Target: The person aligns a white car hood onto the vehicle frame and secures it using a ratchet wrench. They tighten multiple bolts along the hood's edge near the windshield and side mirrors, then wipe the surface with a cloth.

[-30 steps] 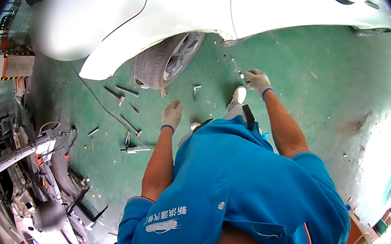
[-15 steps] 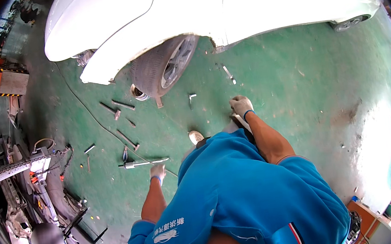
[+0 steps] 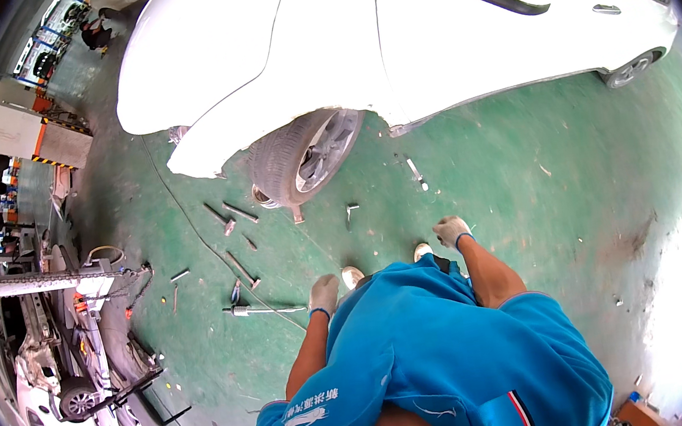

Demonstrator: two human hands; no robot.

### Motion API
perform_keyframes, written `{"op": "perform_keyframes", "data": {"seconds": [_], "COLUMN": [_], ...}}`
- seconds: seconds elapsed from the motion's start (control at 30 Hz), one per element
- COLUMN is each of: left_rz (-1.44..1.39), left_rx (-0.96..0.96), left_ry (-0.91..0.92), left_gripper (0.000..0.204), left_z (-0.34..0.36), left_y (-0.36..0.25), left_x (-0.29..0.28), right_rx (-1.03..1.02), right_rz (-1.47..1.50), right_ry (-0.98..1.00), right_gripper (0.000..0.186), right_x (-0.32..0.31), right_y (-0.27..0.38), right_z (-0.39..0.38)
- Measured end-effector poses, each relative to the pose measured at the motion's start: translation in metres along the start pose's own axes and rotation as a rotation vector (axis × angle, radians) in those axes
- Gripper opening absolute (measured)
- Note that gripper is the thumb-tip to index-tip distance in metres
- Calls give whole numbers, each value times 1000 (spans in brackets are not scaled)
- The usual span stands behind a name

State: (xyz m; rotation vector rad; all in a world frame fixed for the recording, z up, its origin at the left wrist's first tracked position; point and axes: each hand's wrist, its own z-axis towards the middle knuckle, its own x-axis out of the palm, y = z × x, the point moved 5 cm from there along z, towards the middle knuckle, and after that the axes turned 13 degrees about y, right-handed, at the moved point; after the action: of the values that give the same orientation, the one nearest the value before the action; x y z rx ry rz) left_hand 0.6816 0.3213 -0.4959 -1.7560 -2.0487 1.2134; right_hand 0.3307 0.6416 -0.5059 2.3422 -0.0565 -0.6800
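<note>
My left hand (image 3: 324,293), in a pale work glove, hangs by my left side with its fingers loosely extended and nothing visible in it. Beside it on the floor lies a long metal rod tool with a thick sleeve (image 3: 239,311), which I do not seem to touch. My right hand (image 3: 451,232), gloved the same way, is held out to the right with its fingers curled in; no object shows in it. In front of me stands a white car (image 3: 322,62), its front wheel (image 3: 313,158) turned outward.
Hammers (image 3: 221,217) and other hand tools lie left of the wheel, beside a thin cable (image 3: 178,201). A small T-shaped tool (image 3: 351,215) and a strip-like tool (image 3: 416,175) lie ahead. A frame with chains (image 3: 111,279) stands left. A person (image 3: 93,35) crouches far left.
My view has tipped up, showing more of the car. My left hand has come up and in from beside the rod tool toward my body. The rod tool stays on the floor.
</note>
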Motion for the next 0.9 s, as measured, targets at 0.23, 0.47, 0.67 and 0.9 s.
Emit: {"op": "perform_keyframes", "data": {"seconds": [0.23, 0.47, 0.67, 0.9], "left_rz": [-15, 1001, -3, -235], "left_rx": [-38, 9, -163, -245], "left_ry": [41, 201, 45, -79], "left_gripper": [44, 34, 30, 32], "left_z": [-26, -82, -118, -133], "left_y": [-49, 14, 17, 0], "left_x": [0, 8, 26, 48], "right_rx": [152, 275, 290, 196], "right_rz": [-68, 178, 135, 164], "right_ry": [227, 203, 290, 318], "right_gripper": [27, 27, 28, 20], "right_x": [22, 26, 21, 23], "right_y": [-82, -77, -68, -82], "right_z": [2, -7, 0, 46]}}
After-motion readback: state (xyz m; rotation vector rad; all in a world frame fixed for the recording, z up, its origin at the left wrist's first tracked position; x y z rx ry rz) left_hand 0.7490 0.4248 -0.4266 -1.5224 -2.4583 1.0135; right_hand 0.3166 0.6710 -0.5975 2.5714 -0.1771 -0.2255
